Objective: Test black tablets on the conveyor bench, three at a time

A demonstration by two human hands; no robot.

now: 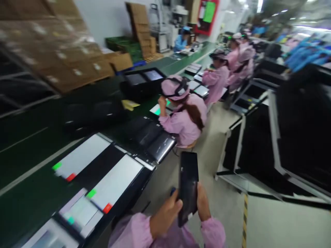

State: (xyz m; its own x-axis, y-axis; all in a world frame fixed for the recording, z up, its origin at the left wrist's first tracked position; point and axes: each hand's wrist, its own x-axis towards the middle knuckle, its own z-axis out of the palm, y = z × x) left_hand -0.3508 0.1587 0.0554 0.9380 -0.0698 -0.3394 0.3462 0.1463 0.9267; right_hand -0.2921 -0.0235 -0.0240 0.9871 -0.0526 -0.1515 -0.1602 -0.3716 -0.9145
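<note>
Your left hand (165, 214) and right hand (203, 203) grip one dark device (188, 182) between them by opposite long edges, its top jutting beyond; two red-cornered white screens (85, 154) lie leftward.

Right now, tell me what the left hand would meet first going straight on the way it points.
The black phone-like device: the left hand points up and rightward in the picture, with its thumb at the device's left edge. What lies next beyond it is unclear, since depth is hard to judge.
</note>
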